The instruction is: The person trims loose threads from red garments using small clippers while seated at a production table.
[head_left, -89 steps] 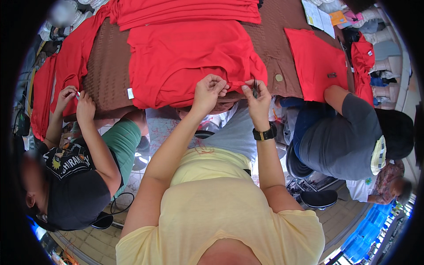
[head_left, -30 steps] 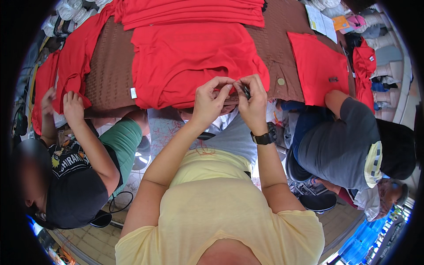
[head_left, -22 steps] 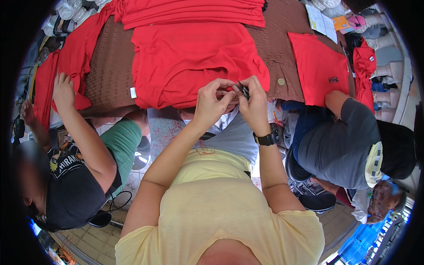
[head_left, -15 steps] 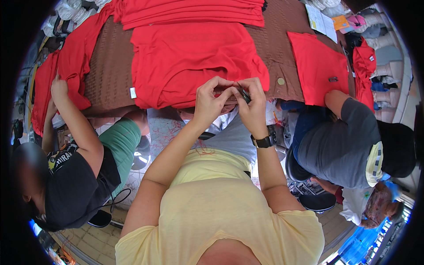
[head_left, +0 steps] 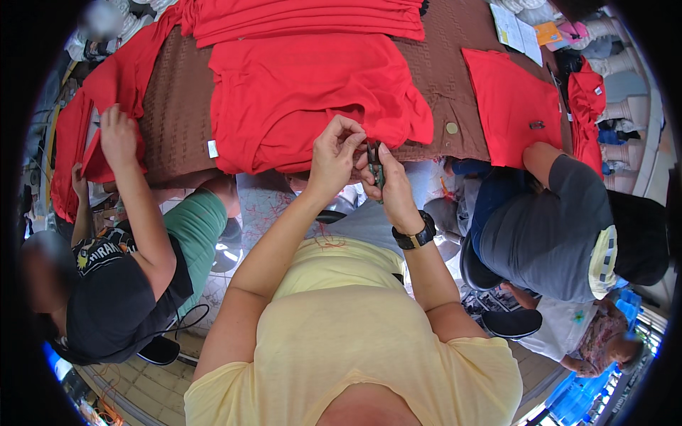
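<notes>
A red shirt point(head_left: 305, 82) lies folded on the table before me, its near edge hanging at the table's front. My right hand point(head_left: 395, 188) is closed around small dark thread snips point(head_left: 376, 167), their blades pointing up toward the shirt and slightly apart. Just left of the blades, my left hand point(head_left: 331, 155) is pinched at the shirt's near edge. What its fingertips hold is too small to make out. Loose red threads point(head_left: 270, 213) lie across my lap.
A brown cloth point(head_left: 174, 106) covers the table. Stacked red garments point(head_left: 305, 18) lie at the far side. A person at left handles red fabric point(head_left: 117, 85); another at right sits by a red piece point(head_left: 508, 99). Papers point(head_left: 516, 34) lie far right.
My right hand has turned and dropped slightly, bringing the snips upright beside my left fingertips. The hands have parted a little. The person at left has raised a hand over the red fabric.
</notes>
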`<action>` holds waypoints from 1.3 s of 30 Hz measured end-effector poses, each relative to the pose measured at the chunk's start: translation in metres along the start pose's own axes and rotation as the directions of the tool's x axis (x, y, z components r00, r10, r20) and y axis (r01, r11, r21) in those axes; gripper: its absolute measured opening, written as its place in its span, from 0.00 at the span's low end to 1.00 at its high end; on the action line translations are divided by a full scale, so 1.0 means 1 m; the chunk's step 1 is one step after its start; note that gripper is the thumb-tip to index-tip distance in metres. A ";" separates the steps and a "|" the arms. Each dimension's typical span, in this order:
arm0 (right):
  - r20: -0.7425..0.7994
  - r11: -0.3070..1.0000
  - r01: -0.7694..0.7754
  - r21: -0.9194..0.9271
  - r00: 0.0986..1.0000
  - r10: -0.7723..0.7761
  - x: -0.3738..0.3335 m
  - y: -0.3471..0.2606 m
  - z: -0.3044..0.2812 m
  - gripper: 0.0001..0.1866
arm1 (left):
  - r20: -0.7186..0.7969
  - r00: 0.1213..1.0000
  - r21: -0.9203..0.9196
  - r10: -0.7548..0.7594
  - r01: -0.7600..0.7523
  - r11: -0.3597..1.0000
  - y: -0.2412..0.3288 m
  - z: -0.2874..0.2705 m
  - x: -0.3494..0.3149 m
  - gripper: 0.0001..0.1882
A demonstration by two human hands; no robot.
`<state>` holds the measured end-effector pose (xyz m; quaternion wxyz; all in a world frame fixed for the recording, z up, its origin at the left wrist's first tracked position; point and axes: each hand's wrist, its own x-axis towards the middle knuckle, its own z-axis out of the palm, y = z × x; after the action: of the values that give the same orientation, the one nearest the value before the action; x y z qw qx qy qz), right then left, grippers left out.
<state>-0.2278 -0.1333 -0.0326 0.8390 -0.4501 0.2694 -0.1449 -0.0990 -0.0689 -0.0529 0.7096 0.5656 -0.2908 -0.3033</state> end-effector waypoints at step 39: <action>0.492 0.360 0.588 -0.724 0.806 -0.328 0.059 -0.069 -0.028 0.18 | 0.083 0.985 0.510 0.152 -0.173 0.843 0.038 -0.015 0.003 0.10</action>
<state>-0.1960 -0.2190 -0.0068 0.4567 -0.8731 0.0525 -0.1622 -0.0821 -0.0551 -0.0183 0.5496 0.7021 -0.4218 -0.1645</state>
